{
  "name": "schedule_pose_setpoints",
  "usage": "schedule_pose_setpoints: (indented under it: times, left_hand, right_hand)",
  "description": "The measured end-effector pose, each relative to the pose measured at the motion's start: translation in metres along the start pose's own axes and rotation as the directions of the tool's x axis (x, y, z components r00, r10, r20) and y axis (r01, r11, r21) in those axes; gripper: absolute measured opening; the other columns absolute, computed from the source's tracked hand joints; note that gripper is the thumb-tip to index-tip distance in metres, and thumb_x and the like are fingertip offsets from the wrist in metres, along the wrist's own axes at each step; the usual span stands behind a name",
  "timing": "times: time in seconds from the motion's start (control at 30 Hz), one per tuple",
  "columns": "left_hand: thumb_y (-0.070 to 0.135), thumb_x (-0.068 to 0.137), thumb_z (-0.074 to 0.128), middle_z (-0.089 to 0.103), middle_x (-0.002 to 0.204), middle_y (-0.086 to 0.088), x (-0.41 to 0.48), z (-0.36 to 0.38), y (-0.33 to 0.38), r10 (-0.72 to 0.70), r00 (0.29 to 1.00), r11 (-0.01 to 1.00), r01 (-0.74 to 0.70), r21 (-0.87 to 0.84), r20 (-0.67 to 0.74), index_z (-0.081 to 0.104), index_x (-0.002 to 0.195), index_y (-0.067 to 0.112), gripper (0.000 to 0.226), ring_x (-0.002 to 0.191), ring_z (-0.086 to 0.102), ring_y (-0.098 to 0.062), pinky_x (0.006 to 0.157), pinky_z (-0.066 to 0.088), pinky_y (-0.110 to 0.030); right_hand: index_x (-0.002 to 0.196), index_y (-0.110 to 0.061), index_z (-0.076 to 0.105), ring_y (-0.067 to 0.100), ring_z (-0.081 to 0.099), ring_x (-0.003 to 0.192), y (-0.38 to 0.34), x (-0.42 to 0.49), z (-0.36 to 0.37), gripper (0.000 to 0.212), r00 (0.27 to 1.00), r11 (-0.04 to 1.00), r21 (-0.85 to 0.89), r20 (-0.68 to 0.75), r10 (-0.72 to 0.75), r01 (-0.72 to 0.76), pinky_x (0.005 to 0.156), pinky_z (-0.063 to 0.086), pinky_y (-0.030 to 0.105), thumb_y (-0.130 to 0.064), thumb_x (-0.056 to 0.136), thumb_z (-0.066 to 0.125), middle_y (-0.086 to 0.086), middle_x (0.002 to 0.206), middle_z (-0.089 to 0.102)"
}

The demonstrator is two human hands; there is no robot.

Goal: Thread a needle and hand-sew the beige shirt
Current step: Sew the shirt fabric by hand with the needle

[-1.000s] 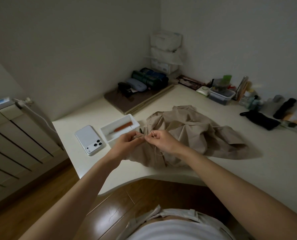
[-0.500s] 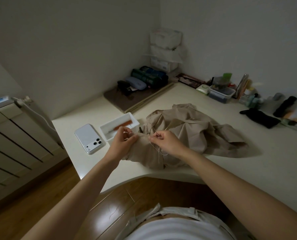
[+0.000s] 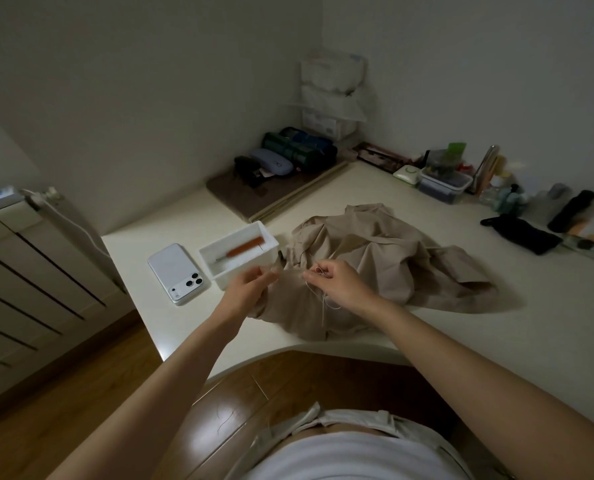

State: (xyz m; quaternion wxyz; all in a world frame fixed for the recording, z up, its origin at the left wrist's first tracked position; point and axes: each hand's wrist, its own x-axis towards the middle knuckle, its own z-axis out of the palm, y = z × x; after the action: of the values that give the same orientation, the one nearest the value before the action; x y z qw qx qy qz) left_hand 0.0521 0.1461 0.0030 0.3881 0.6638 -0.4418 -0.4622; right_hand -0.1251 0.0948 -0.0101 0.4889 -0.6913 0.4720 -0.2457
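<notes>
The beige shirt (image 3: 375, 261) lies crumpled on the white desk (image 3: 496, 327), near its front edge. My left hand (image 3: 250, 289) pinches the shirt's left edge beside the white tray. My right hand (image 3: 337, 282) hovers over the fabric with thumb and fingers pinched on a pale thread (image 3: 323, 303). That thread loops at the fingertips and trails down across the shirt. The needle is too small to make out.
A white tray (image 3: 215, 268) holding an orange-handled tool (image 3: 243, 251) sits left of the shirt, with a white phone (image 3: 177, 271) beside it. Cases, boxes and bottles line the back wall. A radiator (image 3: 28, 289) stands at the left.
My two hands have drawn apart: the left moved left toward the tray, the right stayed over the shirt. The thread now hangs in a longer loop below my right hand.
</notes>
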Motion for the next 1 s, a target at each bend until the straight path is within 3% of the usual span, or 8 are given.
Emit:
schedule_pose_setpoints:
  times: [0.13,0.23,0.33,0.53,0.6,0.7,0.8,1.0]
  left_hand:
    - [0.019,0.091,0.061,0.06,0.081,-0.009,0.004,-0.003,0.0,0.01,0.998,0.997,-0.005,-0.076,0.064,0.059,0.083,0.01,0.012,0.079,0.054,-0.02,0.065,0.041,-0.026]
    - [0.02,0.092,0.059,0.05,0.071,-0.008,0.005,-0.006,-0.002,-0.056,0.979,0.998,0.056,0.007,0.198,0.055,0.081,0.01,0.015,0.064,0.046,-0.016,0.054,0.035,-0.021]
    - [0.02,0.095,0.055,0.046,0.071,-0.008,0.005,-0.006,-0.004,-0.111,0.959,0.994,0.105,0.035,0.26,0.054,0.085,0.007,0.016,0.061,0.042,-0.014,0.054,0.032,-0.02]
    - [0.026,0.093,0.059,0.056,0.079,-0.008,0.0,0.004,0.009,0.085,0.996,0.996,-0.085,-0.002,0.008,0.06,0.08,0.015,0.017,0.072,0.051,-0.018,0.062,0.041,-0.031]
    - [0.026,0.093,0.058,0.057,0.081,-0.006,-0.002,0.007,0.013,0.141,0.99,0.99,-0.141,0.021,0.0,0.06,0.082,0.016,0.015,0.075,0.052,-0.016,0.068,0.042,-0.03]
    - [0.022,0.094,0.056,0.054,0.082,-0.004,-0.005,0.01,0.017,0.179,0.983,0.984,-0.179,0.01,0.034,0.059,0.083,0.017,0.013,0.076,0.05,-0.013,0.067,0.041,-0.024]
    - [0.021,0.094,0.057,0.053,0.079,-0.003,-0.004,0.009,0.018,0.187,0.981,0.982,-0.188,0.002,0.043,0.058,0.084,0.017,0.011,0.074,0.049,-0.012,0.064,0.038,-0.021]
    - [0.025,0.096,0.053,0.053,0.079,-0.003,0.003,0.001,0.013,0.07,0.997,0.994,-0.073,0.087,0.036,0.056,0.087,0.018,0.013,0.072,0.05,-0.015,0.061,0.043,-0.023]
  right_hand:
    - [0.095,-0.001,0.061,0.025,0.064,0.09,0.006,0.0,0.0,0.028,1.0,1.0,-0.014,0.002,-0.001,0.001,0.078,0.049,0.027,-0.028,0.096,0.053,0.017,0.094,0.066]
    - [0.1,-0.003,0.062,0.021,0.064,0.091,0.009,-0.003,-0.002,0.027,1.0,1.0,-0.015,0.004,-0.003,0.003,0.081,0.049,0.027,-0.028,0.096,0.052,0.013,0.095,0.066]
    - [0.095,-0.008,0.062,0.013,0.061,0.082,0.011,-0.003,-0.004,0.021,1.0,0.999,-0.043,0.018,0.003,-0.002,0.076,0.047,0.023,-0.028,0.096,0.053,0.002,0.085,0.064]
    - [0.097,-0.001,0.063,0.02,0.06,0.076,0.015,-0.006,-0.005,0.031,0.994,0.997,-0.057,0.094,0.052,-0.047,0.075,0.047,0.03,-0.031,0.095,0.054,0.009,0.082,0.064]
    - [0.101,-0.006,0.065,0.022,0.065,0.089,0.014,-0.007,-0.005,0.029,0.99,0.997,-0.044,0.123,0.063,-0.058,0.083,0.05,0.032,-0.033,0.095,0.054,0.01,0.094,0.068]
    - [0.09,-0.015,0.064,0.017,0.062,0.081,0.009,-0.007,-0.006,0.019,0.993,0.999,-0.045,0.108,0.035,-0.03,0.075,0.049,0.024,-0.031,0.095,0.054,0.006,0.087,0.065]
    - [0.086,-0.018,0.062,0.018,0.061,0.086,0.004,-0.005,-0.009,0.014,0.996,1.0,-0.012,0.085,0.01,-0.009,0.08,0.048,0.026,-0.028,0.095,0.055,0.006,0.088,0.064]
    - [0.078,-0.022,0.05,0.007,0.048,0.07,-0.002,-0.002,-0.013,0.021,0.999,0.999,0.028,0.04,0.031,-0.032,0.068,0.039,0.02,-0.025,0.098,0.048,-0.005,0.075,0.051]
